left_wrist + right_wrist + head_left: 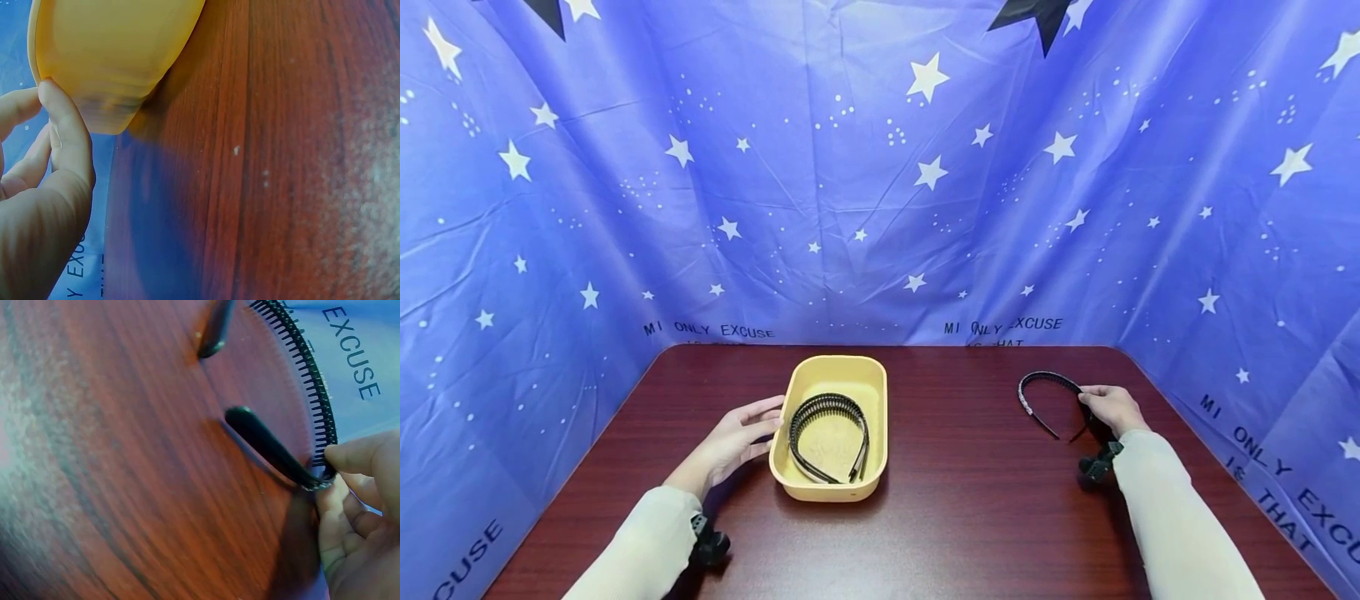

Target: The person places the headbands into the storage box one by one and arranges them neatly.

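Note:
A yellow tray [874,392] stands on the dark wood table [955,500] and holds several black toothed headbands [827,423]. My left hand [737,437] rests against the tray's left wall, thumb tip on its rim; in the left wrist view the thumb [65,134] touches the yellow tray [112,56]. To the right lies another black toothed headband [1048,392]. My right hand [1112,408] pinches its right side. In the right wrist view the fingertips [350,459] grip the headband [312,394] near its comb teeth, with one end [259,437] over the table.
A blue star-patterned cloth [880,183] hangs behind and along both sides of the table. Black wrist mounts [709,543] sit on both cream sleeves. Bare wood [955,417] lies between the tray and the right headband.

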`<action>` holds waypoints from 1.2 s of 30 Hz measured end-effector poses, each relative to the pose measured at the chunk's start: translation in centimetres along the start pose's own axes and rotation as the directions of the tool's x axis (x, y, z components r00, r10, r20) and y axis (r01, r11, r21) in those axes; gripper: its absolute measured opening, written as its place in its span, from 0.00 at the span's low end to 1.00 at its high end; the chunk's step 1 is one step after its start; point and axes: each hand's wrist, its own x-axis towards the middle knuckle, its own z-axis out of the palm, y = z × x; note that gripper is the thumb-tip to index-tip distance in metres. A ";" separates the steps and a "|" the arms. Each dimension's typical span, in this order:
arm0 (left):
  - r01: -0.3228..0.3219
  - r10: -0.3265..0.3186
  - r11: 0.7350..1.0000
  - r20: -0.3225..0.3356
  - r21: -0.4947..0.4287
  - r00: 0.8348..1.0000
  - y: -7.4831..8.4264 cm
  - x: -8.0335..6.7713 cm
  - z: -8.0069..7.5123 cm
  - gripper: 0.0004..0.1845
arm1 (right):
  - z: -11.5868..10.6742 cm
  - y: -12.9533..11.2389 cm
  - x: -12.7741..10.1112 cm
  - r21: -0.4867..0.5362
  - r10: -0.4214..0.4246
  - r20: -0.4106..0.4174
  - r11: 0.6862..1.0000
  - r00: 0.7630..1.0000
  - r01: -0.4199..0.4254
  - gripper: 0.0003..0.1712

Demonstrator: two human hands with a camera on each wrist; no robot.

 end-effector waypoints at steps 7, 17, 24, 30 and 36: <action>-0.014 0.014 1.000 0.016 0.016 1.000 0.0 0.0 -0.1 0.33 | -0.4 -0.1 0.2 0.092 -0.048 0.056 0.995 0.997 0.043 0.27; -0.009 0.009 1.000 0.012 0.023 1.000 0.2 -0.2 -0.1 0.34 | -0.3 -1.1 0.3 0.158 -0.092 0.066 0.984 0.994 0.081 0.26; -0.010 0.010 1.000 0.014 0.019 1.000 0.3 -0.2 0.0 0.34 | -0.1 -2.5 0.3 0.187 -0.137 0.086 0.975 0.987 0.119 0.24; -0.004 0.003 0.999 0.009 0.036 1.000 0.2 -0.2 0.0 0.33 | 0.0 -3.7 0.4 0.206 -0.174 0.118 0.967 0.978 0.147 0.24; -0.004 0.004 0.999 0.005 0.041 1.000 0.1 -0.1 0.0 0.33 | 0.4 -4.9 0.4 0.217 -0.230 0.145 0.956 0.962 0.196 0.25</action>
